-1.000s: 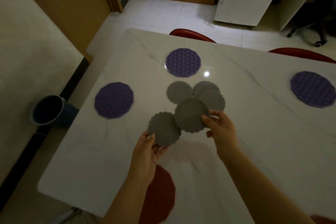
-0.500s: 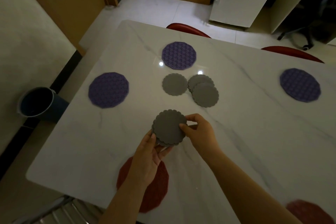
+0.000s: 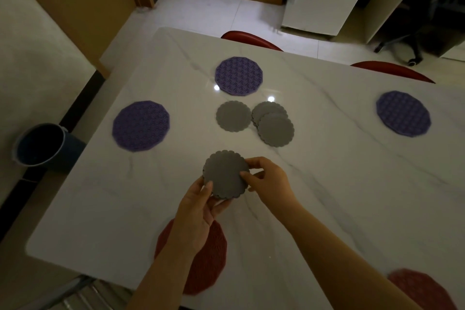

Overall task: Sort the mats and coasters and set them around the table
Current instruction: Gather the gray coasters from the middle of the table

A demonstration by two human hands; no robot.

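Both hands on a little stack of grey coasters [image 3: 225,175], held just above the bench [image 3: 339,184].

Left hand [image 3: 198,216] grips it from underneath, right hand [image 3: 269,181] pinches its right edge. Three more grey coasters [image 3: 254,121] lie mid-bench, two overlapping, with purple mats [image 3: 238,75] around them and red mats [image 3: 203,267] along the near edge.

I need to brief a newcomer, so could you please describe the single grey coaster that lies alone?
On the marble table, find the purple mat at the far edge. Just nearer lie three grey coasters; the lone coaster is leftmost, flat and uncovered, while the other two overlap.
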